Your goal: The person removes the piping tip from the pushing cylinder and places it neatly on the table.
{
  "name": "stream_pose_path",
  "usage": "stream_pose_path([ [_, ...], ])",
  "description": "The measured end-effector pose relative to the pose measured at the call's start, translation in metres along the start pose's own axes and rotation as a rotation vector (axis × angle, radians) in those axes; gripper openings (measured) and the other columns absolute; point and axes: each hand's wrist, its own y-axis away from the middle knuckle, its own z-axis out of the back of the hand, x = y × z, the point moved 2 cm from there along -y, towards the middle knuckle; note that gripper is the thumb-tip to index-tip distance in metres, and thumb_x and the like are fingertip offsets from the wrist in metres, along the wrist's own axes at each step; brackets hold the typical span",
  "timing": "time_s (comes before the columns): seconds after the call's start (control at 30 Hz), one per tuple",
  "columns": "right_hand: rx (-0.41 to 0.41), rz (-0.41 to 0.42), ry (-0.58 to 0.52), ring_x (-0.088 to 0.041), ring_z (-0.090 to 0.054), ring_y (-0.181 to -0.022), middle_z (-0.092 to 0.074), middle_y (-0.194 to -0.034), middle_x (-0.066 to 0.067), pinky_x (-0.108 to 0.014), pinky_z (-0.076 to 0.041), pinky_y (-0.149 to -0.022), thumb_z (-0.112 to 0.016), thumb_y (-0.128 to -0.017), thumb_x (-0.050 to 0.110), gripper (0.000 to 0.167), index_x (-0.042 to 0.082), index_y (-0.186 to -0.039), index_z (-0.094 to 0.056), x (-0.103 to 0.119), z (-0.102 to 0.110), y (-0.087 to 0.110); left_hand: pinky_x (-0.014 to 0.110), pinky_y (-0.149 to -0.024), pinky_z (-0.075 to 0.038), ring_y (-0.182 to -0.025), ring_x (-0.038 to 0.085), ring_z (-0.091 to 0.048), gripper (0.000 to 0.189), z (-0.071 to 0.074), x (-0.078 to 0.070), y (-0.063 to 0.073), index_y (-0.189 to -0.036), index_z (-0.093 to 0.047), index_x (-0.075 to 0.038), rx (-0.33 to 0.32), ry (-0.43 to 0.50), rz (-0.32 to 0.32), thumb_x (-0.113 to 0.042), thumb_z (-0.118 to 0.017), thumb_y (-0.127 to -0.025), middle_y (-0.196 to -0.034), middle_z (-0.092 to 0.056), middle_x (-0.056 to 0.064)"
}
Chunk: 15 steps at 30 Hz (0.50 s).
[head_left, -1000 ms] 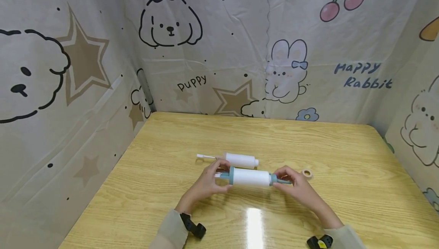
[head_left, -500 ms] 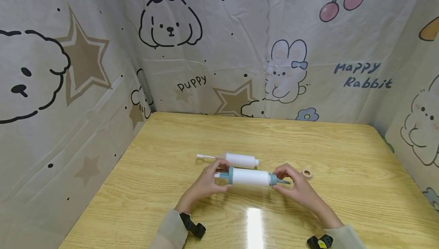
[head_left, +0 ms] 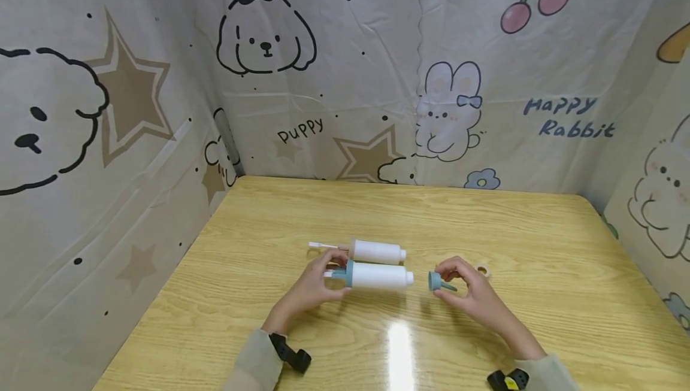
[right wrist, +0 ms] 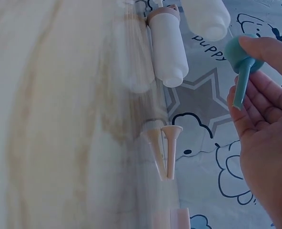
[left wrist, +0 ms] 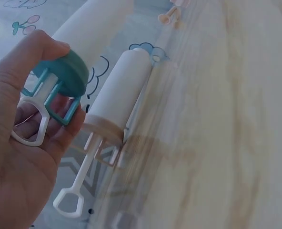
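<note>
Nearest me, a person's hands work over the worktop (head_left: 345, 343). The left hand (head_left: 308, 286) pinches the teal collar (head_left: 349, 273) of a white tube (head_left: 379, 275), whose bare tip points to three o'clock. The right hand (head_left: 466, 289), at that three o'clock, pinches a teal nozzle (head_left: 434, 281) between thumb and fingers, apart from the tip. The tube looks like light, smooth plastic, fairly stiff and perhaps slippery along the barrel, so the ridged collar seems the surest hold; the nozzle's thin spout might bend, so better its wide cup. At the right hand's one o'clock sits a peach nozzle (right wrist: 171, 152); at the tube's twelve lies a peach-collared tube (head_left: 378, 252). Printed cloth (head_left: 334, 38) hangs behind.
</note>
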Motion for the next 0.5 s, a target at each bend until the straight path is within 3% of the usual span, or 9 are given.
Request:
stream_pose_path([
  [0.5,0.010,0.017,0.023,-0.003,-0.058,-0.091,-0.062,-0.104,-0.006,-0.025,-0.053,-0.076,-0.078,-0.075,-0.007,0.042,0.009,-0.110,-0.061,-0.0026,-0.0007,0.0012,0.038,-0.098,-0.053,-0.109,0.026,-0.061,0.048,0.0028,0.0088,0.0037,-0.121,-0.051,-0.007,0.059,-0.043,0.053,-0.013,-0.078,-0.082,-0.117,-0.059,0.011],
])
